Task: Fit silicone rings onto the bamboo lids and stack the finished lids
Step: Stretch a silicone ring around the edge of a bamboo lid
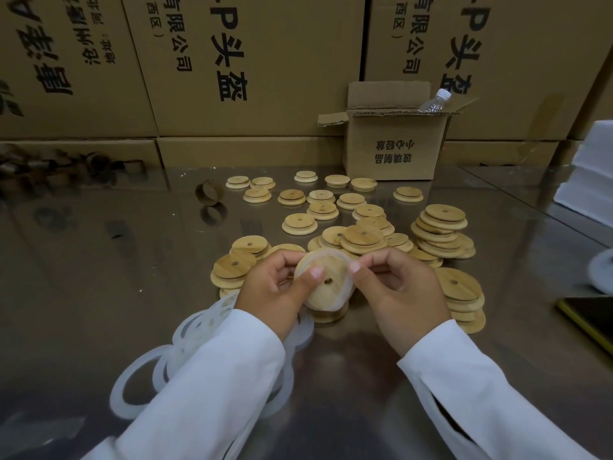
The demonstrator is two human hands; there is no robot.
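At the centre of the frame, just below the middle, we hold one bamboo lid (326, 277) tilted toward us between both hands. Our left hand (275, 287) grips it, thumb flat on the face beside the centre hole and fingers curled behind. Our right hand (398, 287) pinches the translucent silicone ring (331, 253) at the lid's right rim.

The ring looks seated along the top edge and slack down the right side and bottom, so we judge the fit about half done. To finish it well, we should pin the seated part with the thumb and walk the pinch round the rim in short steps. We should stretch only enough to clear the edge, or the seated side may spring off. Then we check that the ring lies flat and untwisted.

Under our left sleeve, at lower left, lies the heap of loose rings (139, 386). Right of the right hand stands a stack of lids (464, 293), probably the finished pile, though we cannot make out rings on them. Single lids (298, 224) are scattered toward the upper centre of the steel table (99, 260), in front of a small open carton (394, 151) holding a water bottle (436, 101).
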